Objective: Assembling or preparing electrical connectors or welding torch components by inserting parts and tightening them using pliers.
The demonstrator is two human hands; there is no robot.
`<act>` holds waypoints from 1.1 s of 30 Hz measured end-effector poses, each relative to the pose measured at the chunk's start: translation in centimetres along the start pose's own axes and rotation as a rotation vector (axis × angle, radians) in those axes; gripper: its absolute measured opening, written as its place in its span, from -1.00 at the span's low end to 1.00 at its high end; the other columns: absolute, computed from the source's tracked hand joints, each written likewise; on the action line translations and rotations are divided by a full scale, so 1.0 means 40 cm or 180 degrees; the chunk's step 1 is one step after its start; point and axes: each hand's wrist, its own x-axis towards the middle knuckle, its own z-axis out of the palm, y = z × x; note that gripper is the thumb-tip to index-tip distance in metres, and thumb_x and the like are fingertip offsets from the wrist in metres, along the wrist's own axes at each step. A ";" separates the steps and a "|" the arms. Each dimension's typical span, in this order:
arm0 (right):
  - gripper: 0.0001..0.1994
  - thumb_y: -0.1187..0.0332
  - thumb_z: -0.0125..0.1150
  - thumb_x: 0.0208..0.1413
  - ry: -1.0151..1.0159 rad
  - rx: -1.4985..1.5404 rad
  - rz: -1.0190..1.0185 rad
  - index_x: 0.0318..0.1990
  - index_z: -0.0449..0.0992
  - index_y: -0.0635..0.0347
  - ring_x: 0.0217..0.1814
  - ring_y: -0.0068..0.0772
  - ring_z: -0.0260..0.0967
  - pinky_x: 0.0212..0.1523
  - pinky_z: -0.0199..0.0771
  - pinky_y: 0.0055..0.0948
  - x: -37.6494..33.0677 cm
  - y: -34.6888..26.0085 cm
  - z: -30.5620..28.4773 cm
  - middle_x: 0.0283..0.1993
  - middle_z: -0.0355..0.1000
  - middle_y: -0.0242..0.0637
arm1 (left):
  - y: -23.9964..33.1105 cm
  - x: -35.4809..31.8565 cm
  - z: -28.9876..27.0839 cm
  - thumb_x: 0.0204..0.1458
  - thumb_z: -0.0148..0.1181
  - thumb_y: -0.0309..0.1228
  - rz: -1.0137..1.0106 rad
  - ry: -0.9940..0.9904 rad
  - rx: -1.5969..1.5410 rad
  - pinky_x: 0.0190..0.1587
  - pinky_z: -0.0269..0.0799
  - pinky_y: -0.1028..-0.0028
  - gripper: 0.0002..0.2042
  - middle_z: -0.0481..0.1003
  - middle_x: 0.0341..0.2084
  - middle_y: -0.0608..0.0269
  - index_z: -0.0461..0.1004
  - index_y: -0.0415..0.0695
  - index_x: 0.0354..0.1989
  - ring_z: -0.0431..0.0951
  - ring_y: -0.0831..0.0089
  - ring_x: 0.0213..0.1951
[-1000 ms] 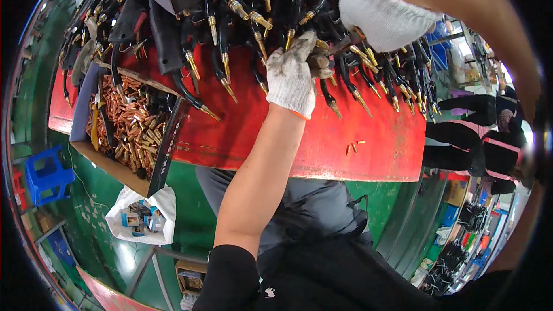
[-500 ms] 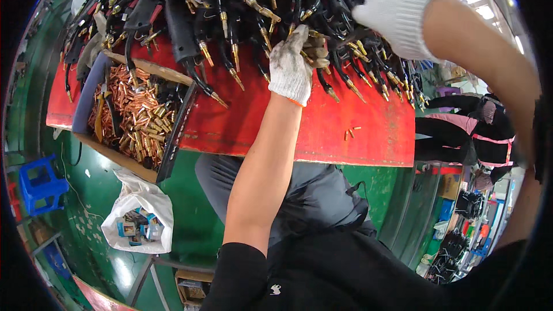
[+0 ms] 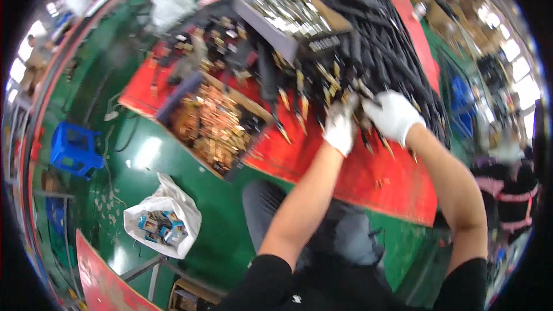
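a: where are the hands?
b: left hand point(image 3: 340, 128) and right hand point(image 3: 393, 116), gloved, fingers closed on black cables point(image 3: 368, 52) with brass tips, far on the red surface point(image 3: 345, 167).

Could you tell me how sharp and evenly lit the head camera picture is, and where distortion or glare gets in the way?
Head view: motion blur softens everything, including both gloved hands, the left hand and right hand, amid the black cables; fisheye bending curves the red table edge toward the rim; bright windows blow out at the upper right; a pale sheen lies on the green floor; corners are black.
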 end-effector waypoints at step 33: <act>-0.77 0.18 0.30 0.09 0.1462 -0.1074 -0.0281 -0.31 0.52 0.14 -0.24 -0.06 0.56 -0.24 0.54 -0.11 -0.024 -0.018 0.090 -0.30 0.52 -0.14 | -0.012 -0.010 0.019 -0.01 0.25 -0.51 0.0197 0.0153 0.0203 0.11 0.45 0.12 -0.68 0.62 -0.16 0.03 0.53 -0.13 -0.02 0.60 0.05 -0.03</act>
